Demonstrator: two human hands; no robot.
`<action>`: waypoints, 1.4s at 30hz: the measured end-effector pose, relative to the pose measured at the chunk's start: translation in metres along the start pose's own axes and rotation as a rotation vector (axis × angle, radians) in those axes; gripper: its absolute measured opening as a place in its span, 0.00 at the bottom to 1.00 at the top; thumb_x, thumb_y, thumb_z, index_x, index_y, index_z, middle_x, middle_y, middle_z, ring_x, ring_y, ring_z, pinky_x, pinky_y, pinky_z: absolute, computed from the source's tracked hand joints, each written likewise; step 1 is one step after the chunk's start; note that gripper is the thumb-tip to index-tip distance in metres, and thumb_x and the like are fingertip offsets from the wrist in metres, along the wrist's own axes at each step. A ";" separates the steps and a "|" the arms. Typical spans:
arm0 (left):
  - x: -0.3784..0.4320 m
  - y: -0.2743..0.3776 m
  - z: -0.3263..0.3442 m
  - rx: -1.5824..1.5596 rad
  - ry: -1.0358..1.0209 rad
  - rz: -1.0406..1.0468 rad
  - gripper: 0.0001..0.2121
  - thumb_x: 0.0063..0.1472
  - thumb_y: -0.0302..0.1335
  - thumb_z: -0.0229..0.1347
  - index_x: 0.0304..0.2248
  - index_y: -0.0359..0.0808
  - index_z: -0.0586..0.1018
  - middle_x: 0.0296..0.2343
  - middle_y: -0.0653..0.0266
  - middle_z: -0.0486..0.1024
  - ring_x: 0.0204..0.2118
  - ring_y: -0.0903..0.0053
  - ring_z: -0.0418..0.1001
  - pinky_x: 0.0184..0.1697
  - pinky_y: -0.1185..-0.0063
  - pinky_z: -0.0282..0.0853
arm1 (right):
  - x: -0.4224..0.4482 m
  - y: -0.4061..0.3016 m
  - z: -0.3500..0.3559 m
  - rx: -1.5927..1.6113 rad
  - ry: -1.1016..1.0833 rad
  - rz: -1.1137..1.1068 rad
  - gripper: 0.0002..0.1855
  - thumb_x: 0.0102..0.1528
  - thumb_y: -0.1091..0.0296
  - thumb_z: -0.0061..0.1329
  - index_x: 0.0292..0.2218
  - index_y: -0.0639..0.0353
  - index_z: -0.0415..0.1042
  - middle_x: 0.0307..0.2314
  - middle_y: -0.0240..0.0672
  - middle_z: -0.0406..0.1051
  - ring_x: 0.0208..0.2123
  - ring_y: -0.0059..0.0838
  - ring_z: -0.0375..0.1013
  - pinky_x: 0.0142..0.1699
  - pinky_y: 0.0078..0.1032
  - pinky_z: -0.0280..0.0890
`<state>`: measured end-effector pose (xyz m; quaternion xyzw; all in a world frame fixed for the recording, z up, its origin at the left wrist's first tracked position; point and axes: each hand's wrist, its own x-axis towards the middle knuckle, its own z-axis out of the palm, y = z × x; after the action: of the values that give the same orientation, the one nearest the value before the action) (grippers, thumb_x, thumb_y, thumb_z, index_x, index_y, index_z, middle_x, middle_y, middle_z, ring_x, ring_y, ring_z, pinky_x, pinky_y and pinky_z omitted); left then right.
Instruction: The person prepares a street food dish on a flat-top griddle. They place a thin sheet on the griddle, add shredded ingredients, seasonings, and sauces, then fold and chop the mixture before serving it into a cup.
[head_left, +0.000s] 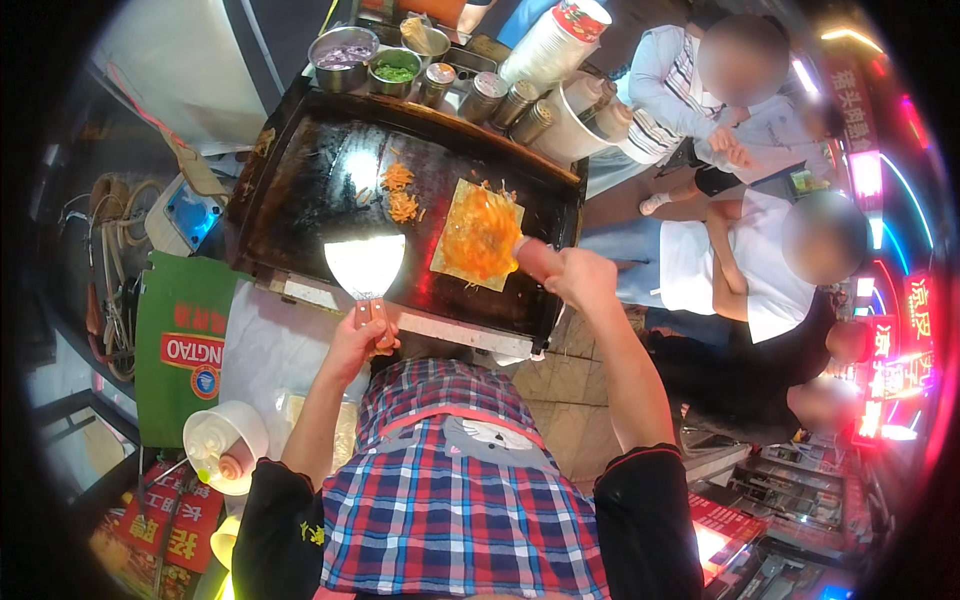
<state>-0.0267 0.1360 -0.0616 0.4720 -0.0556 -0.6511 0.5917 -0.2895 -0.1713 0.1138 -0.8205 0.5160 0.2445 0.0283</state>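
My left hand (366, 336) grips the wooden handle of a broad metal spatula (364, 264), whose bright blade lies over the near left part of a flat griddle (300, 180). In my right hand (586, 276) is a reddish squeeze bottle (537, 259), tipped with its end over the right side of a square flatbread (459, 259). An orange, egg-like or saucy layer (484, 231) covers most of the flatbread. Left of it on the griddle lie two small heaps of orange shreds (400, 196). Under the bottle, the exact contact with the food is hard to see.
Behind the griddle stand metal bowls of chopped onion (343, 56) and chopped greens (394, 69), several shakers (484, 96), stacked bowls (551, 49) and a white bucket (564, 124) of bottles. People (739, 255) stand at the right. A white tub (217, 427) is at the left.
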 end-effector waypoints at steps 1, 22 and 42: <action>-0.001 0.002 0.001 0.003 -0.001 0.005 0.19 0.66 0.34 0.62 0.52 0.37 0.71 0.36 0.57 0.82 0.33 0.67 0.84 0.36 0.71 0.82 | 0.002 0.005 0.000 0.012 0.038 0.048 0.22 0.47 0.51 0.66 0.41 0.53 0.83 0.36 0.43 0.82 0.42 0.45 0.82 0.47 0.41 0.75; 0.001 0.013 0.033 0.114 -0.014 0.057 0.19 0.66 0.33 0.62 0.51 0.36 0.71 0.35 0.58 0.80 0.32 0.67 0.83 0.33 0.73 0.81 | -0.036 0.019 0.045 0.244 0.049 0.083 0.22 0.46 0.51 0.65 0.39 0.56 0.84 0.35 0.45 0.82 0.41 0.48 0.82 0.47 0.42 0.75; -0.030 -0.002 0.127 0.117 0.264 0.244 0.18 0.65 0.31 0.60 0.50 0.34 0.71 0.36 0.55 0.80 0.33 0.65 0.83 0.40 0.68 0.82 | 0.073 0.063 -0.060 1.075 0.842 -0.430 0.36 0.50 0.55 0.70 0.56 0.52 0.70 0.42 0.45 0.80 0.47 0.48 0.81 0.48 0.38 0.75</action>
<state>-0.1190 0.0997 0.0237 0.5768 -0.0719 -0.5024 0.6401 -0.2955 -0.2794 0.1482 -0.8011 0.3592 -0.3921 0.2746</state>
